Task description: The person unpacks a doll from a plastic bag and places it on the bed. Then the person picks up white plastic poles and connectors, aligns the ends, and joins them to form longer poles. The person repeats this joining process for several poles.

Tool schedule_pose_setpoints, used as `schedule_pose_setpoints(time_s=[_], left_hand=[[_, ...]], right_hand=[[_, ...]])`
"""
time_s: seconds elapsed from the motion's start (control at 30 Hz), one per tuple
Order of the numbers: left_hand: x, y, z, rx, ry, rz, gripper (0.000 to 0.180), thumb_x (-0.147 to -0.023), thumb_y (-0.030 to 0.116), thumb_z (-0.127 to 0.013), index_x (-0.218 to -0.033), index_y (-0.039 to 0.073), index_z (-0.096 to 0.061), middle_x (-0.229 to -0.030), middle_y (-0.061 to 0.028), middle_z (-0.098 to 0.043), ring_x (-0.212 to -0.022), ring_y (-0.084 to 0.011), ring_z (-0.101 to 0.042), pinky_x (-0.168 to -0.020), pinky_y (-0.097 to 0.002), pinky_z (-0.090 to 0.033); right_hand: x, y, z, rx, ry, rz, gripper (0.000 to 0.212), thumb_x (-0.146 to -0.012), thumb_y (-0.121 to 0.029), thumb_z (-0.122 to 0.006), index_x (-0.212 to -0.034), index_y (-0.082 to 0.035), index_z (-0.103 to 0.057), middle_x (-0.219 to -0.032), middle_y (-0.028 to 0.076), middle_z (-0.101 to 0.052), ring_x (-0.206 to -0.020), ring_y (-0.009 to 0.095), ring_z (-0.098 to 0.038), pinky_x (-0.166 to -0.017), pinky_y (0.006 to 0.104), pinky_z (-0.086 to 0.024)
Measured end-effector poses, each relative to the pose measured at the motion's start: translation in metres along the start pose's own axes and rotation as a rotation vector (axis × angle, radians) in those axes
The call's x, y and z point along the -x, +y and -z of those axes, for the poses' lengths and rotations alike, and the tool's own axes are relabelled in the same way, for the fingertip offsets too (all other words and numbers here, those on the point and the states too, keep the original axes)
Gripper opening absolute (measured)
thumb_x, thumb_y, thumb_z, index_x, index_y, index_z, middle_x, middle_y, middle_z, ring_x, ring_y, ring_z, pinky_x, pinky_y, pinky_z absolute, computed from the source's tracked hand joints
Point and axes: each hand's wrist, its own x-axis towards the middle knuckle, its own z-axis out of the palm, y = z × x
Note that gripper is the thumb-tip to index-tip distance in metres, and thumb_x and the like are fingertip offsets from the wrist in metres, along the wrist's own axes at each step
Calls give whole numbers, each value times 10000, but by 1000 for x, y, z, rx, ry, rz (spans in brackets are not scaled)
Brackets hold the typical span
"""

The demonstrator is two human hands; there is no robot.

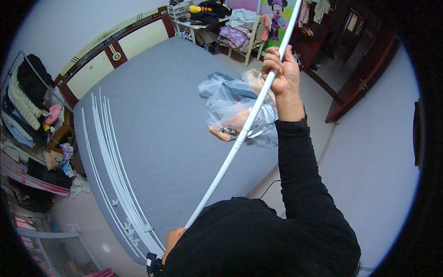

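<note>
A long white pole point(236, 146) slants across the view from lower left to upper right, with a ringed joint near its middle. Raised at the upper right, my right hand point(282, 69) has its fingers wrapped round the pole. Low down, my left hand point(172, 240) is closed at the pole's other end, partly hidden by my black clothing. Beneath the pole lies a crumpled bundle of sheer netting point(230, 104) with orange and blue-grey parts. Several thin white poles point(113, 164) lie side by side along the bed's left part, with small white plastic connectors point(131, 233) among them.
The bed point(161, 101) has a grey cover and a cream and brown headboard point(115, 53). Clothes hang on a rack point(27, 97) at the left. Behind the bed stand a cluttered desk point(196, 25) and a chair point(254, 41) piled with cloth. An open dark door point(364, 78) is at the right.
</note>
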Motion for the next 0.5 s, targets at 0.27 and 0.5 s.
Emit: schedule_pose_setpoints(time_s=[0.27,0.5], left_hand=[[7,13,-7,-85,174,-61,309,-840,333,-644,-804,28,-669,-584,-175,-550,-552,-186,-596,-516,-358,-414],[4,3,-8,-15,128,-12,284,-852,302,-632,-819,23,-672,-596,-184,-554,-565,-193,-598,-529,-357,-424]], right_hand=[[-8,-6,-1,329,257,273,274,-962,-383,-458,-929,-117,-407,-653,-13,-391,-472,62,-336,-369,192,-268],[-5,-1,-3,343,140,172,314,-1001,-375,-341,-940,-81,-436,-655,-9,-408,-495,81,-360,-427,214,-342]])
